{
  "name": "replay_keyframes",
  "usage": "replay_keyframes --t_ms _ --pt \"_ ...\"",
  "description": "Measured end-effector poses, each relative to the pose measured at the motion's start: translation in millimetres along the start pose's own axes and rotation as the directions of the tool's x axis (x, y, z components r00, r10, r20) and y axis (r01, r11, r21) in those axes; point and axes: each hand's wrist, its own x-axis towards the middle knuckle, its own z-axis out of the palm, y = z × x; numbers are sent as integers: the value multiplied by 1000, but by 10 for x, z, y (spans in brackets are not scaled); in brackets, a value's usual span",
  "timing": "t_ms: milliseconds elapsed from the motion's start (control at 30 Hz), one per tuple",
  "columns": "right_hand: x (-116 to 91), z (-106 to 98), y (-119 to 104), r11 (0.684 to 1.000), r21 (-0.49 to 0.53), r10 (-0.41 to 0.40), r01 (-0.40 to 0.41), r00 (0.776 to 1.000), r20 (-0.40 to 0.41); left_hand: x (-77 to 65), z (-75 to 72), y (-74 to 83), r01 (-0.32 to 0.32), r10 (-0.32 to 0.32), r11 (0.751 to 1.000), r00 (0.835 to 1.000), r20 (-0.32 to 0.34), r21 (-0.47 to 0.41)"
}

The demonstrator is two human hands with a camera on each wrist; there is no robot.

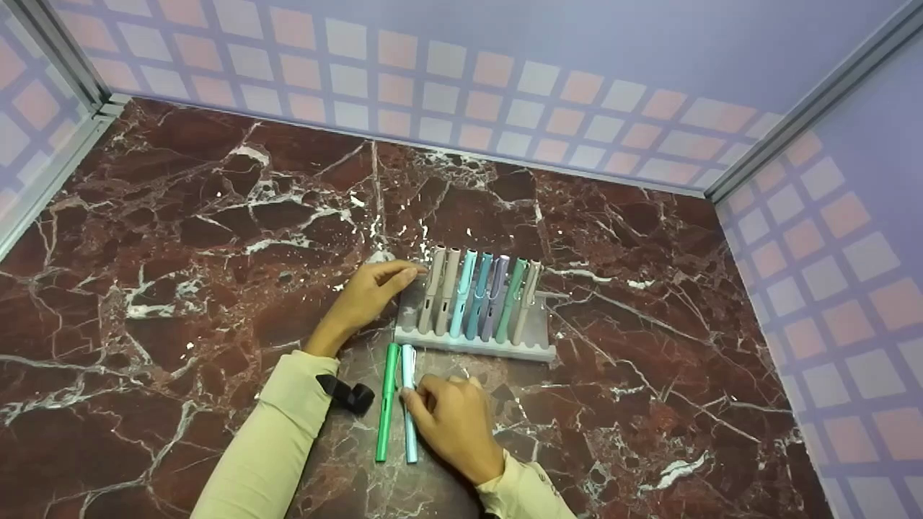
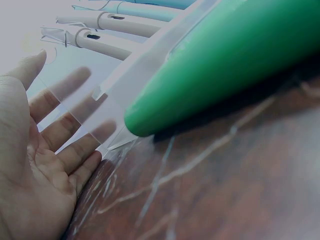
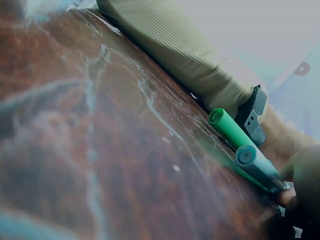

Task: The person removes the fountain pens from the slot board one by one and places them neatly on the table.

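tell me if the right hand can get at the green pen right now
Probably, if it reaches over: the light blue pen lies between the right hand and the green pen.

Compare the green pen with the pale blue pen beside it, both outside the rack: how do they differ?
The green pen is vivid green; the pale blue pen is much lighter.
The right hand pinches the pale blue pen; neither hand visibly grips the green pen.
Both are slim, look similar in length and point toward the clear rack.
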Motion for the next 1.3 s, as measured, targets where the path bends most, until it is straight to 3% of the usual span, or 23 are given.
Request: replay_keyframes --t_ms 400,933,1300 --pt "8 -6 9 996 -64 -56 58 998 34 -5 0 6 -2 2 1000 1000 1 7" --pt "4 3 22 996 -38 -77 77 997 -3 6 -7 -13 -27 27 1000 1000 4 9" --pt "9 0 29 994 -41 -99 99 995 13 11 -9 -22 -33 32 999 999 5 14"
